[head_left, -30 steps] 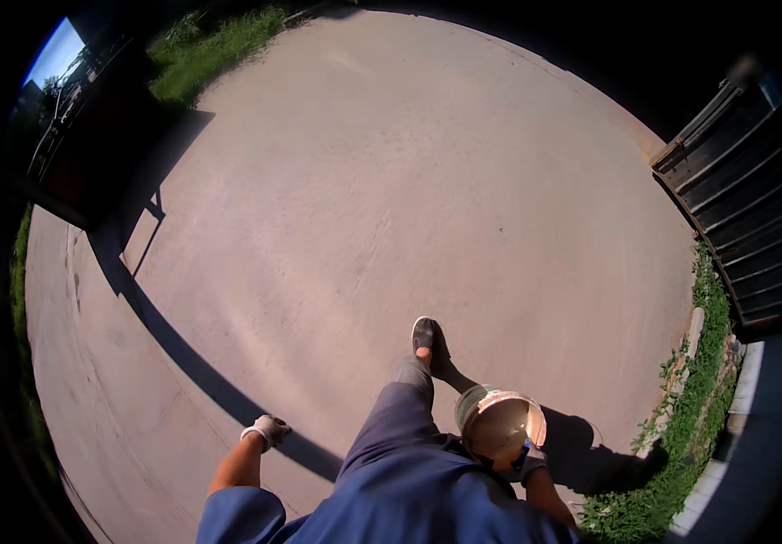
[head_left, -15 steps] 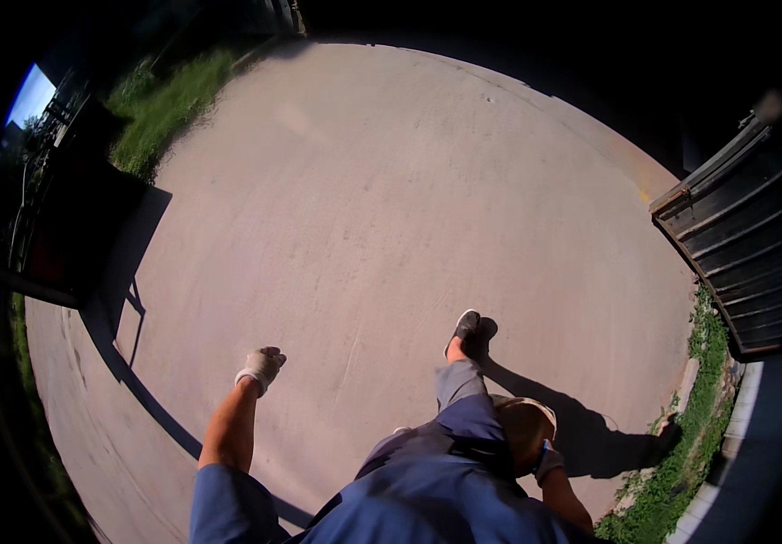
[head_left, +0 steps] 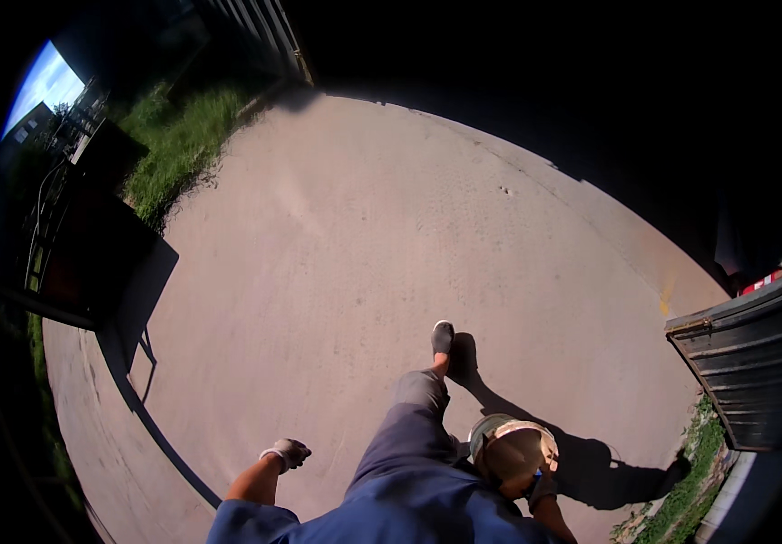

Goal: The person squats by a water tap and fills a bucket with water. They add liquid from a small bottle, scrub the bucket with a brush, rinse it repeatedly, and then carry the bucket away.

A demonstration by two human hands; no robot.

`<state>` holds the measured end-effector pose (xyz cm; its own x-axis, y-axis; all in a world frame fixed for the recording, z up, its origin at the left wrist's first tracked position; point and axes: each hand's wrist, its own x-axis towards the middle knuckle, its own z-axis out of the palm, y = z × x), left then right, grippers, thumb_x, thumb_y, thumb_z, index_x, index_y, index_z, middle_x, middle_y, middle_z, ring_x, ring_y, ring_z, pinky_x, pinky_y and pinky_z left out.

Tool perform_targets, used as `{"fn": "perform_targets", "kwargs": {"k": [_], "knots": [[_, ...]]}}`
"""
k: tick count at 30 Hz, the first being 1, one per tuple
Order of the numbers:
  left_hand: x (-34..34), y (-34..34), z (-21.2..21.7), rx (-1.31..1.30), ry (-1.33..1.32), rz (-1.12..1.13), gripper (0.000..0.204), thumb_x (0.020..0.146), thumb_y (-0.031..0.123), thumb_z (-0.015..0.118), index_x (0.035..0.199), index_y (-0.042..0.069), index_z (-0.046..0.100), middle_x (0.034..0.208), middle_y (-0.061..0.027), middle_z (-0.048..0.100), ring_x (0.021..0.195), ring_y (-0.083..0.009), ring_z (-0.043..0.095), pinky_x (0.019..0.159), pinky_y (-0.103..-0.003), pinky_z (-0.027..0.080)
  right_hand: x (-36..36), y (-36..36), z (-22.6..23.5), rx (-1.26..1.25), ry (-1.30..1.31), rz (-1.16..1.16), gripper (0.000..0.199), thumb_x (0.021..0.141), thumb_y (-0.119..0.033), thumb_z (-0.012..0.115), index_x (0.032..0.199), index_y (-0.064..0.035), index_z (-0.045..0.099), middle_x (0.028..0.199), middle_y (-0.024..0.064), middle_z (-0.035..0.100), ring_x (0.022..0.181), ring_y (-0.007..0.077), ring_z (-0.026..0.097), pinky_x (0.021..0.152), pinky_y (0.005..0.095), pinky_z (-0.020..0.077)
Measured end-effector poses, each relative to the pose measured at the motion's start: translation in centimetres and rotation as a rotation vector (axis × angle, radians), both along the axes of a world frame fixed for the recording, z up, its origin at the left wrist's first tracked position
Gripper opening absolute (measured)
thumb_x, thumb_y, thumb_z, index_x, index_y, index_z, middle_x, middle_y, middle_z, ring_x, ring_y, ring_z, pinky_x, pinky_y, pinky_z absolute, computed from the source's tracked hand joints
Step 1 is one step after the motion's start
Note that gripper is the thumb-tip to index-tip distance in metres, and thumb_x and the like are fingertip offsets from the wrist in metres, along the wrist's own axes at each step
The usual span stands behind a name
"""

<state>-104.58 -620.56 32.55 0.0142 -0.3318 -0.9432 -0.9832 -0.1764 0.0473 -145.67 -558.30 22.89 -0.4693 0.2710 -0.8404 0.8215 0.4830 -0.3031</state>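
My left hand [head_left: 290,452], in a pale work glove, hangs out over the pavement with its fingers curled in and nothing visible in them. At my right side a round, bucket-like container [head_left: 516,453] with a pale tan rim is carried by my gloved right hand [head_left: 543,485]. That hand is closed at the container's near right edge, where a small blue part shows. The inside of the container is partly sunlit, and I cannot make out any contents. Ahead of my body one leg reaches forward, its dark shoe [head_left: 443,337] on the ground.
Sunlit concrete [head_left: 355,254] spreads ahead. A ribbed metal gate leaf [head_left: 740,363] stands at the right, with weeds [head_left: 681,490] along its foot. Tall grass [head_left: 182,136] grows at the far left beside a dark panel [head_left: 92,245]. Deep shadow covers the far side.
My left hand has swung back toward my body. The container has come a little forward and shows more of its opening. The gate and grass have shifted lower in view.
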Motion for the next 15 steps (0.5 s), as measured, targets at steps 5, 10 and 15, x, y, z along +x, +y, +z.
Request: {"fn": "perform_targets", "kwargs": {"k": [5, 10, 15], "knots": [[-16.1, -12.5, -1.7, -0.029, -0.035, -0.464, 0.036, 0.095, 0.032, 0.07, 0.118, 0.007, 0.076, 0.089, -0.0042, 0.075, 0.075, -0.0166, 0.068, 0.068, -0.034, 0.057, -13.5, -10.7, 4.3, -0.042, -0.002, -0.295, 0.032, 0.101, -0.046, 0.062, 0.118, -0.0193, 0.059, 0.087, 0.0043, 0.065, 0.068, 0.02, 0.059, 0.058, 0.0368, 0.0502], [-39.0, -28.0, 5.2, -0.394, 0.147, -0.264, 0.049, 0.091, 0.033, 0.076, 0.132, 0.007, 0.071, 0.131, -0.0162, 0.072, 0.125, -0.0331, 0.066, 0.107, -0.038, 0.051, -26.8, -12.4, -0.1, -0.086, -0.061, -0.216, 0.052, 0.106, -0.041, 0.054, 0.149, -0.0348, 0.024, 0.102, 0.0048, 0.066, 0.076, 0.0184, 0.061, 0.064, 0.0365, 0.0535], [-59.1, -41.3, 4.1, -0.483, 0.498, -0.105, 0.047, 0.094, 0.025, 0.074, 0.134, 0.003, 0.069, 0.118, -0.0132, 0.077, 0.099, -0.0213, 0.072, 0.09, -0.034, 0.057, -41.5, -13.7, -5.2, -0.139, -0.121, -0.18, 0.071, 0.109, -0.034, 0.049, 0.167, -0.042, 0.009, 0.099, 0.0021, 0.06, 0.072, 0.015, 0.056, 0.06, 0.0339, 0.0511]]}}
